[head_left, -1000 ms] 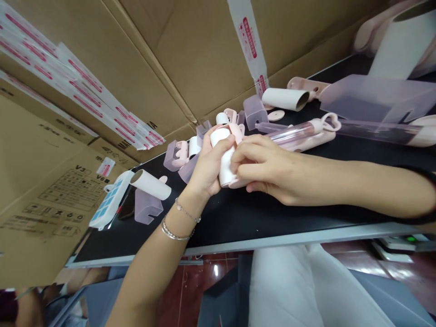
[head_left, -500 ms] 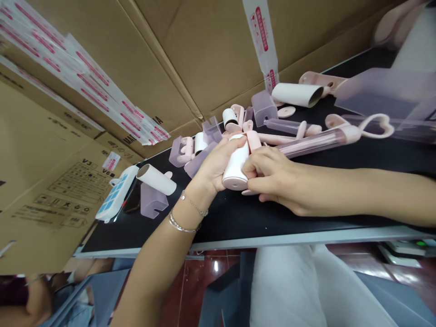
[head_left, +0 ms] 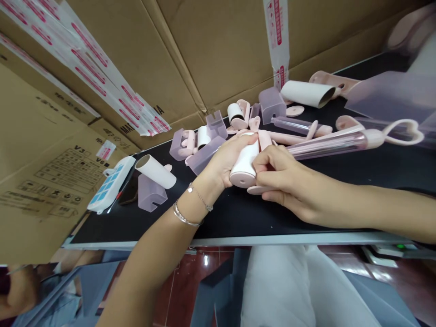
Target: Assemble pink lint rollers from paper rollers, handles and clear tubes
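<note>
My left hand [head_left: 235, 156] is closed around a white cardboard tube [head_left: 248, 156], with its near end tilted down toward me. A pale pink round cap [head_left: 242, 180] with a small centre hole sits on that end. Beside the tube, my right hand [head_left: 282, 175] is closed, its bent fingers pressed against the tube's right side. A flat pink disc [head_left: 256, 190] shows just under the right fingers; whether they touch it I cannot tell. Behind the tube stands a pink bracket piece [head_left: 264, 140], partly hidden by the hands.
On the black table [head_left: 218, 222] lie another white tube [head_left: 155, 171], translucent purple covers [head_left: 150, 195], a rod with a heart-shaped loop [head_left: 403, 131], several pink parts and a white case with blue panels [head_left: 112, 186]. Cardboard boxes [head_left: 211, 50] wall the back. A person's arm [head_left: 23, 286] shows lower left.
The view has shifted, so the table items appear farther right. Both hands stay on the tube, and more of the flat pink disc shows below the right fingers.
</note>
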Demonstrator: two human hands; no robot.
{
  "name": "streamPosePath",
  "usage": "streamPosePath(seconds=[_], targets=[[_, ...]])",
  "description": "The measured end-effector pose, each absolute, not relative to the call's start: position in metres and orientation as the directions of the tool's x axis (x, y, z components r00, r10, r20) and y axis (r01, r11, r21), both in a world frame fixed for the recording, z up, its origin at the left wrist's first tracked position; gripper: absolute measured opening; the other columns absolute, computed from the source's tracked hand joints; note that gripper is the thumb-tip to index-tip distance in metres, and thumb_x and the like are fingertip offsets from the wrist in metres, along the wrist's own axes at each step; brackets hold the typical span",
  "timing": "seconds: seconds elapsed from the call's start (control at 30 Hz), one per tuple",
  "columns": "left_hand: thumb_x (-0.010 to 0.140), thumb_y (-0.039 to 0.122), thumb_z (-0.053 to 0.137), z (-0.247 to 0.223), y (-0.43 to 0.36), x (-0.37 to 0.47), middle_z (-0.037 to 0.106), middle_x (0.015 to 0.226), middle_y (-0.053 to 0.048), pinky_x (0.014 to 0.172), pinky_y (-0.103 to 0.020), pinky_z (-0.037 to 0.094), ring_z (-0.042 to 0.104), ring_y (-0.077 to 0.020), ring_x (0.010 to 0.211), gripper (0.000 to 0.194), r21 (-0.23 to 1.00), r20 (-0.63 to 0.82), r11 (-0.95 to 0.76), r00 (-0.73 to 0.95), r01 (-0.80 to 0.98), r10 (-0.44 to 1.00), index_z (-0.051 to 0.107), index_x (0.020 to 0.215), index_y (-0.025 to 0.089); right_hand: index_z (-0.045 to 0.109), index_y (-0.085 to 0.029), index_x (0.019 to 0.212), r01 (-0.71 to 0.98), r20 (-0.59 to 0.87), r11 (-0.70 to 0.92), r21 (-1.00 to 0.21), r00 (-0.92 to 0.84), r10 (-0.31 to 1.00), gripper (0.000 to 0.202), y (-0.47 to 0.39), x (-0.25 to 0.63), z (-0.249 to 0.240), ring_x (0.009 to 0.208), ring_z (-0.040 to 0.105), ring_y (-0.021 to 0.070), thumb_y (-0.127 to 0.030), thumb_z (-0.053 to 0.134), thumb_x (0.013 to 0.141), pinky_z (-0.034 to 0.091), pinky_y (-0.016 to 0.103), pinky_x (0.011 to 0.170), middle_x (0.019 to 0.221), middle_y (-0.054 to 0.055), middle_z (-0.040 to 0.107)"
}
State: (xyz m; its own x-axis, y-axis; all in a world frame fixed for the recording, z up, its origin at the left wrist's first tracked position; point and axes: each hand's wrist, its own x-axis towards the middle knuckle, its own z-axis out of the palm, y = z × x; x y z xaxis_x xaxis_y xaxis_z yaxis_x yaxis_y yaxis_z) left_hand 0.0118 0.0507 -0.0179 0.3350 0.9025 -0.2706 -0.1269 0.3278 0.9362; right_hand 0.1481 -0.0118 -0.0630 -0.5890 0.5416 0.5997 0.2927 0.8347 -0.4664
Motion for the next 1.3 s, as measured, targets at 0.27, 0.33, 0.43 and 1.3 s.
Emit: streamPosePath(seconds=[0.27, 0.33, 0.43, 1.3], targets=[[0.092, 0.022, 0.044, -0.023, 0.060, 0.012, 0.056, 0.055, -0.003, 0.043, -0.023, 0.044, 0.053, -0.0127, 0.046, 0.024, 0.847, -0.458, 0.530, 0.437, -0.051, 0.774, 0.051, 0.070, 0.016, 0.044, -0.017, 0.076, 0.316, 0.587, 0.828, -0.464, -0.590, 0.554, 0.013, -0.011, 0.150, -0.055, 0.084, 0.040, 0.0173, -0.006, 0.047, 0.080, 0.039, 0.034, 0.075, 0.089, 0.005, 0.041], [0.091, 0.023, 0.046, -0.025, 0.060, 0.011, 0.056, 0.056, -0.003, 0.043, -0.023, 0.043, 0.053, -0.0125, 0.047, 0.023, 0.866, -0.415, 0.494, 0.444, -0.076, 0.794, 0.051, 0.069, 0.016, 0.044, -0.017, 0.075, 0.336, 0.596, 0.848, -0.410, -0.605, 0.528, 0.012, -0.009, 0.152, -0.054, 0.084, 0.040, 0.0174, -0.008, 0.048, 0.080, 0.040, 0.034, 0.074, 0.089, 0.006, 0.043], [0.088, 0.020, 0.049, -0.025, 0.056, 0.009, 0.056, 0.061, -0.002, 0.047, -0.023, 0.044, 0.053, -0.0113, 0.050, 0.013, 0.919, -0.269, 0.363, 0.428, -0.154, 0.863, 0.054, 0.077, 0.016, 0.052, -0.016, 0.082, 0.418, 0.633, 0.883, -0.214, -0.629, 0.451, 0.010, -0.005, 0.157, -0.056, 0.093, 0.042, 0.0208, -0.006, 0.049, 0.079, 0.044, 0.038, 0.082, 0.096, 0.008, 0.048], [0.074, 0.028, 0.073, -0.016, 0.024, 0.006, 0.060, 0.122, -0.006, 0.102, -0.030, 0.041, 0.057, -0.0215, 0.115, 0.045, 0.693, 0.548, -0.672, 0.415, 0.263, 0.727, 0.056, 0.115, 0.023, 0.052, -0.018, 0.104, 0.573, 0.550, 0.608, -0.549, -0.300, 0.779, 0.052, 0.017, 0.189, -0.031, 0.059, 0.056, 0.0176, -0.067, 0.041, 0.088, 0.034, 0.027, 0.057, 0.071, 0.003, 0.060]])
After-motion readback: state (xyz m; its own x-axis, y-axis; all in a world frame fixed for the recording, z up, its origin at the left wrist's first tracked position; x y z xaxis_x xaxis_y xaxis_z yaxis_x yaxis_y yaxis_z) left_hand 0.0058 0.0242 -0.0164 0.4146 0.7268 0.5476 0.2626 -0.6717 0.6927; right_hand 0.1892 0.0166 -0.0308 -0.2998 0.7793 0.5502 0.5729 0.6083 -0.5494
